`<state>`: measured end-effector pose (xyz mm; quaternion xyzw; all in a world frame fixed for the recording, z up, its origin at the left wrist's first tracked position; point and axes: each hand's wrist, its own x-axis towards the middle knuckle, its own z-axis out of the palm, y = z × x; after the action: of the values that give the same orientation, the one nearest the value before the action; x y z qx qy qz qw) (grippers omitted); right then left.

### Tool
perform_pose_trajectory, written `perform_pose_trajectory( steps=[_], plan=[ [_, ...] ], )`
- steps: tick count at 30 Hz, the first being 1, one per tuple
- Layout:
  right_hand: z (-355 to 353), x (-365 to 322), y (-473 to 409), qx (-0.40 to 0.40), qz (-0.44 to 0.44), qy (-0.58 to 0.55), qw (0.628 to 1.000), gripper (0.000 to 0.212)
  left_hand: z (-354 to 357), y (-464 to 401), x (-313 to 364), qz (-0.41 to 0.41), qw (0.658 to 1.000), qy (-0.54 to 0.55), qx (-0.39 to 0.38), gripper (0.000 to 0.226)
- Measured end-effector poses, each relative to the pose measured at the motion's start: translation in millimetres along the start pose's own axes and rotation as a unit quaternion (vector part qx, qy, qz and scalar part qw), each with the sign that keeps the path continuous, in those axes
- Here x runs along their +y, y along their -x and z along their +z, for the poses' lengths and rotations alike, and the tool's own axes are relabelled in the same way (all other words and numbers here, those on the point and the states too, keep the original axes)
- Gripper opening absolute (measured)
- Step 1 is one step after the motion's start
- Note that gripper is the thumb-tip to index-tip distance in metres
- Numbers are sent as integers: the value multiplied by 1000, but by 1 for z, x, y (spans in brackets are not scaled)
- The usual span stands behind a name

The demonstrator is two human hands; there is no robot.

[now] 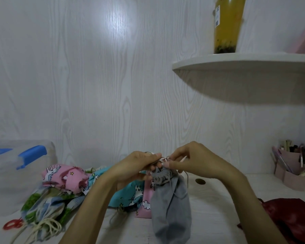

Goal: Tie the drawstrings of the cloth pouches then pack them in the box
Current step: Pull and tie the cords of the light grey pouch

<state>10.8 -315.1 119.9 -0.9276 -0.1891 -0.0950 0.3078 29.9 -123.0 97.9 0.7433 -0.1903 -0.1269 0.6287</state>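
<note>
Head view: grey pouch (171,205) hangs, neck gathered.

White wood-grain tabletop (209,205), round cable hole near the back. On it: clear plastic storage box with blue latches (16,173), far left; heap of printed cloth pouches (63,187), left of centre; red scissor handles (12,224), front left; pink pen organiser (289,175), right; dark red cloth (289,221), front right.
</note>
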Motion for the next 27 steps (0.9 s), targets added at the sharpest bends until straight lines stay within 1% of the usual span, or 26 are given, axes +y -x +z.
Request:
perform_pose_trajectory(
  steps=[2, 5, 8, 10, 11, 14, 16, 18, 20, 22, 23, 24, 25, 27],
  plan=[
    [6, -2, -5, 46, 14, -14, 999, 21, 0, -1, 0, 0, 1000, 20, 10, 29],
    [9, -5, -6, 69, 37, -32, 996, 14, -1, -2, -3, -9, 999, 46, 26, 27],
    [10, -4, -5, 80, 44, 16, 996, 12, -1, -3, -4, -14, 997, 67, 29, 24],
    [11, -3, -6, 64, 45, 25, 997, 13, -3, -3, -5, -11, 995, 91, 31, 20],
    [11, -3, -6, 46, 43, 7, 998, 14, -4, -3, -5, -9, 993, 111, 32, 21],
    [4, -8, -4, 0, 33, -100, 994, 15, -9, -4, -5, -9, 982, 183, 39, 30],
    [-1, -12, -1, -22, 13, -136, 990, 15, -10, -3, -5, -11, 977, 208, 43, 32],
    [-3, -14, 2, -55, -9, -127, 990, 17, -10, -2, -4, -9, 978, 201, 51, 29],
    [-3, -14, 4, -79, -7, -101, 992, 23, -11, 1, -3, -4, 983, 173, 60, 26],
    [-2, -13, 2, -66, 13, -80, 995, 31, -12, 3, -3, 9, 988, 138, 66, 21],
    [0, -10, 0, -49, 21, -73, 996, 32, -12, 4, -3, 18, 990, 122, 67, 18],
    [2, -8, -2, -40, 18, -68, 997, 28, -12, 5, -2, 27, 992, 106, 69, 16],
    [5, -7, -4, -47, 2, -60, 997, 23, -11, 5, -1, 38, 993, 90, 71, 15],
    [16, -4, -7, -96, -36, -69, 992, 17, -11, 7, 0, 65, 994, 48, 76, 15]
  ],
)
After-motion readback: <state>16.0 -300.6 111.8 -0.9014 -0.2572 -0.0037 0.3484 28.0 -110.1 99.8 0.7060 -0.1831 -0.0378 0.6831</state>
